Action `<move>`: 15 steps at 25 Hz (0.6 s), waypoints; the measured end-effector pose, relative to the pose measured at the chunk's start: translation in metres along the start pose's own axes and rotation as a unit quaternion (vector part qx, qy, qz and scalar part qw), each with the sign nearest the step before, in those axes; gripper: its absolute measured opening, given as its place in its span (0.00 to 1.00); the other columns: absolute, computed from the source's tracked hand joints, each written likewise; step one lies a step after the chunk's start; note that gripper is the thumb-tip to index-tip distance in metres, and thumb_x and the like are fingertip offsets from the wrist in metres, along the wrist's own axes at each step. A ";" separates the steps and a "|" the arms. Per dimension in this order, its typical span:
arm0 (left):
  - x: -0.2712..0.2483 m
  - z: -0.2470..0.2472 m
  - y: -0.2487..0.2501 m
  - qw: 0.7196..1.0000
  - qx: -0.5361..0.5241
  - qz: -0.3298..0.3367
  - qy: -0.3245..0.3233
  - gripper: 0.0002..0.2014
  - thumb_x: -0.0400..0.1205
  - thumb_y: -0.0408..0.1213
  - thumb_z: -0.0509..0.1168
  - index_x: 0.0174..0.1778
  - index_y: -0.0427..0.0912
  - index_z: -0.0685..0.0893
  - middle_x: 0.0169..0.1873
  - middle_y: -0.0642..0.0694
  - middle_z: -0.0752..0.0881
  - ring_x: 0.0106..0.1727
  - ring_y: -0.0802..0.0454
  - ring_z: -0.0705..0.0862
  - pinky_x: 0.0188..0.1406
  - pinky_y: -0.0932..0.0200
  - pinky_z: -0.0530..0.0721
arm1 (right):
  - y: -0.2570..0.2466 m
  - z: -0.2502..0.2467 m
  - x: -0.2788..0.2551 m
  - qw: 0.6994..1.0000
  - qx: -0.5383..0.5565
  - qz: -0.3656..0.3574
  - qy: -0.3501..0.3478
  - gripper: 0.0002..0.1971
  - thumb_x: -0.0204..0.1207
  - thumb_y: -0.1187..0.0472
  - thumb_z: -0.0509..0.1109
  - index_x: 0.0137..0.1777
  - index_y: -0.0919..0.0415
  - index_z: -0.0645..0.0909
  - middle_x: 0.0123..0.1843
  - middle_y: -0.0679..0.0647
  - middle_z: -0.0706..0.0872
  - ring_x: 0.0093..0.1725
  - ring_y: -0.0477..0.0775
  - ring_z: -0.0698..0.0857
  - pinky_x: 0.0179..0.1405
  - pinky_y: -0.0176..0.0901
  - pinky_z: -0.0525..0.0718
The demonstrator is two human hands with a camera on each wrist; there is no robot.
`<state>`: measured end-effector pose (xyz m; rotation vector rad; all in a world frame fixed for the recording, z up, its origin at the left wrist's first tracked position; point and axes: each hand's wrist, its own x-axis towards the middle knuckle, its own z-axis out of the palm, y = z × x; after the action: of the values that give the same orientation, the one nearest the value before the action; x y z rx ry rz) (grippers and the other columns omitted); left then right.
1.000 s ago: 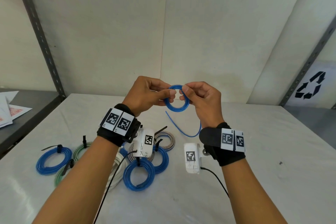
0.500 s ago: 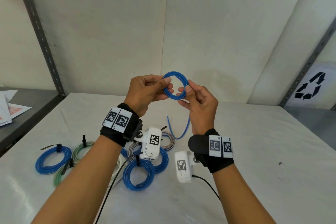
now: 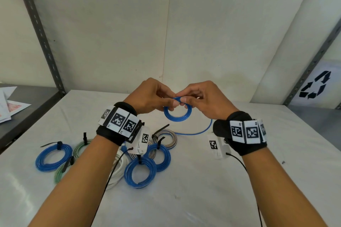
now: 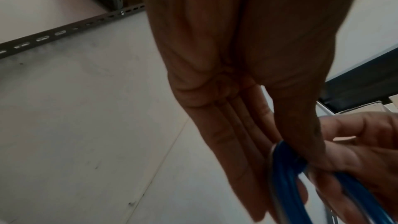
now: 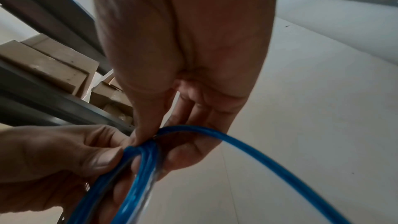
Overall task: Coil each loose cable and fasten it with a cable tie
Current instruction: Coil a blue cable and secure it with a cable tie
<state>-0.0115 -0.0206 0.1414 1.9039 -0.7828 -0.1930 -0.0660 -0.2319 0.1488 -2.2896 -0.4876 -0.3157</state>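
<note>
A small blue cable coil point(image 3: 177, 114) hangs in the air above the white table point(image 3: 203, 180). My left hand point(image 3: 153, 96) and right hand point(image 3: 201, 97) both pinch its top, thumbs meeting at the same spot. The loose blue tail point(image 3: 195, 131) curves from the right hand down onto the table. In the left wrist view my left hand point(image 4: 297, 151) pinches the blue coil point(image 4: 286, 185). In the right wrist view the right hand point(image 5: 150, 135) pinches the coil point(image 5: 140, 168), and the tail point(image 5: 258, 156) arcs away to the right.
Several coils with black ties lie at the left front: blue coils point(image 3: 53, 155) point(image 3: 140, 174), a green one point(image 3: 81, 148), a white one point(image 3: 118, 171) and a grey one point(image 3: 167, 137). A shelf post point(image 3: 40, 29) stands at the left, papers point(image 3: 11, 107) beyond it.
Both hands have lowered the coil and brought it nearer the table. The right hand has swung another turn round, and the tail now lies shorter on the table, curving out to the right.
</note>
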 end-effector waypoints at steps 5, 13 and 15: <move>0.000 0.003 0.005 0.999 0.041 0.011 0.031 0.07 0.78 0.35 0.77 0.49 0.36 0.92 0.37 0.41 0.93 0.40 0.48 0.93 0.41 0.57 0.92 | 0.003 0.005 -0.003 0.999 0.024 -0.016 0.043 0.09 0.82 0.66 0.72 0.58 0.58 0.91 0.44 0.50 0.93 0.45 0.48 0.92 0.51 0.42 0.89; 0.003 0.007 0.009 0.977 -0.141 0.037 0.152 0.10 0.78 0.32 0.76 0.51 0.30 0.90 0.38 0.34 0.92 0.40 0.39 0.93 0.43 0.47 0.92 | 0.004 0.041 -0.016 0.896 0.330 0.049 0.291 0.08 0.84 0.67 0.70 0.60 0.67 0.85 0.51 0.62 0.93 0.51 0.61 0.93 0.50 0.54 0.92; 0.006 0.011 0.007 0.971 -0.159 0.037 0.172 0.09 0.79 0.32 0.75 0.51 0.31 0.89 0.39 0.34 0.92 0.40 0.39 0.93 0.43 0.46 0.92 | 0.000 0.048 -0.016 0.864 0.399 0.070 0.298 0.10 0.84 0.67 0.69 0.63 0.65 0.85 0.53 0.64 0.93 0.53 0.61 0.93 0.52 0.53 0.92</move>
<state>-0.0152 -0.0347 0.1435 1.5456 -0.5480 0.0561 -0.0766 -0.2014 0.1101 -1.3103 -0.0834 -0.5916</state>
